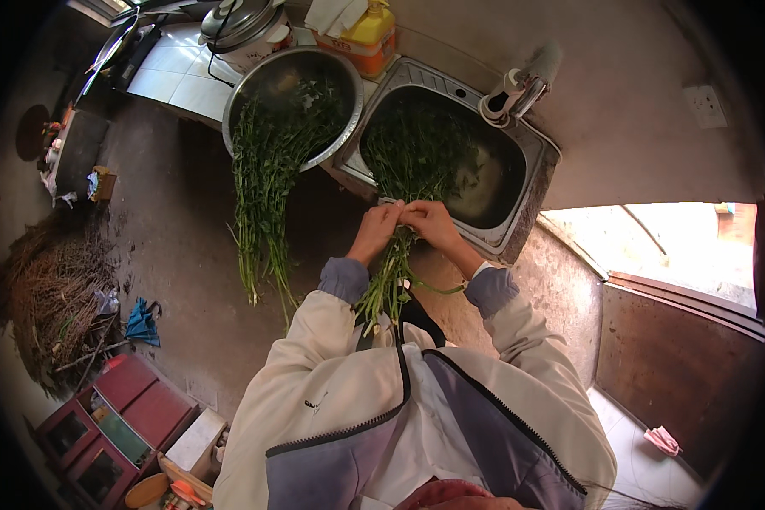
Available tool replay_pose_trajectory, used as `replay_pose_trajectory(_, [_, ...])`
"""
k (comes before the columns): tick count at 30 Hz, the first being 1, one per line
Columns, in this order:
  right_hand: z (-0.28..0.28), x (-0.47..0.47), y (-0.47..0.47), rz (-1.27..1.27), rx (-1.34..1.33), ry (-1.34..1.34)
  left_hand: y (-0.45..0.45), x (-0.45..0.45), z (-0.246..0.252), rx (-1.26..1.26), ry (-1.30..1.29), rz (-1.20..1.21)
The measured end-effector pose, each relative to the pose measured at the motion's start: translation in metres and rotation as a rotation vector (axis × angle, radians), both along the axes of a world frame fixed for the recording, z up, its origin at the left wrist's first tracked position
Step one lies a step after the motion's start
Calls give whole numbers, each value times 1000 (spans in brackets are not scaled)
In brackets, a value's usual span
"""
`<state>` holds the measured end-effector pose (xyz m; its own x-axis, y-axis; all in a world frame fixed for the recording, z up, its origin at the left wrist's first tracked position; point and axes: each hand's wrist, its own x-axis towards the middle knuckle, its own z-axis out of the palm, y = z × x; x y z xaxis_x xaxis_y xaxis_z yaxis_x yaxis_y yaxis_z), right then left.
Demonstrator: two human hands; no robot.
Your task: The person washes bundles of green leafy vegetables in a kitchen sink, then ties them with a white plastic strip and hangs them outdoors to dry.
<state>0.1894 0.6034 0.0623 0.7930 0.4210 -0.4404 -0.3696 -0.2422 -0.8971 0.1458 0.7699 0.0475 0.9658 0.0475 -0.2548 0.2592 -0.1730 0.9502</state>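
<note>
A bundle of long-stemmed leafy greens (387, 271) lies over the near edge of a stainless steel sink (505, 239). Its leaves are down in the basin, and its pale stem ends hang towards my body. My left hand (377, 229) and my right hand (431, 220) meet on top of the stems at the rim, fingertips pinched close together. What exactly sits between the fingertips is too small to make out. Left of the sink, a round metal basin (357, 102) holds more leafy greens (261, 175), whose stems droop over its near side.
A faucet (526, 99) rises at the sink's back right. Behind the metal basin stand a lidded cooker (255, 48) and a yellow-orange container (363, 41). Brushwood (64, 287), a blue umbrella (142, 323) and a red cabinet (121, 421) are to the left.
</note>
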Motion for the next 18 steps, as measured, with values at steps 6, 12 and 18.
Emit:
replay_pose_trajectory(6, [2, -2, 0, -113, 139, 359, 15, -10, -17, -162, 5, 214])
replay_pose_trajectory(12, [-13, -2, -1, 64, 46, 322, 41, -7, -14, -490, 123, 318])
replay_pose_trajectory(18, [-3, 11, -3, 250, 48, 151, 39, 62, 37, -270, 206, -99])
